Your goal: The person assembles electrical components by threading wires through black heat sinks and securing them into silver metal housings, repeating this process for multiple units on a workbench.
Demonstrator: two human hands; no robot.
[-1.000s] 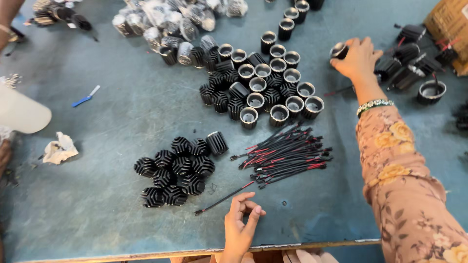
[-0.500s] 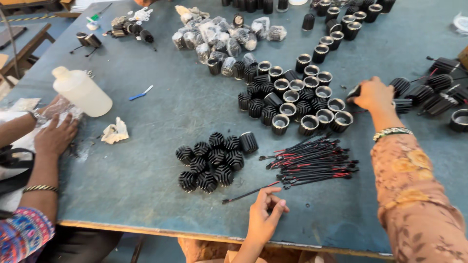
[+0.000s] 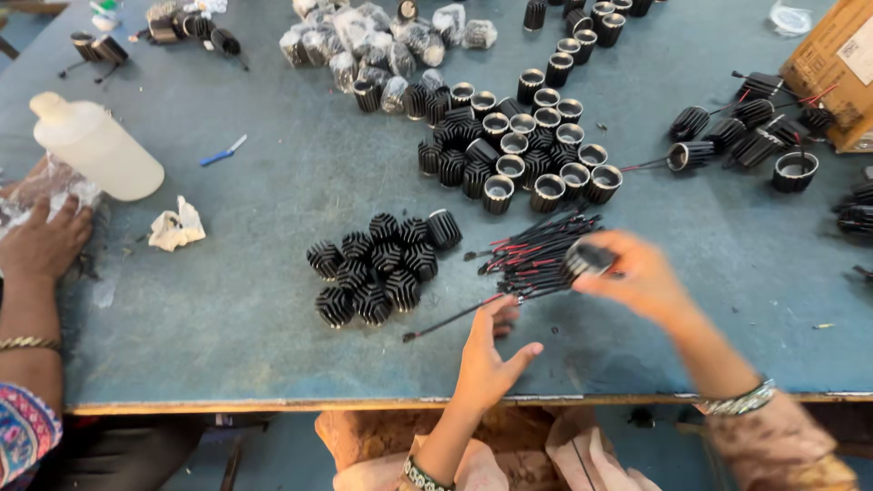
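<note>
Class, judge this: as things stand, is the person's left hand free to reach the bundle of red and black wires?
Probably yes: the left hand lies open and empty beside the wire bundle, nothing between them.

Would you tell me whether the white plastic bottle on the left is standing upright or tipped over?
Tipped over: the white bottle lies on its side on the table, its cap pointing toward the far left.
</note>
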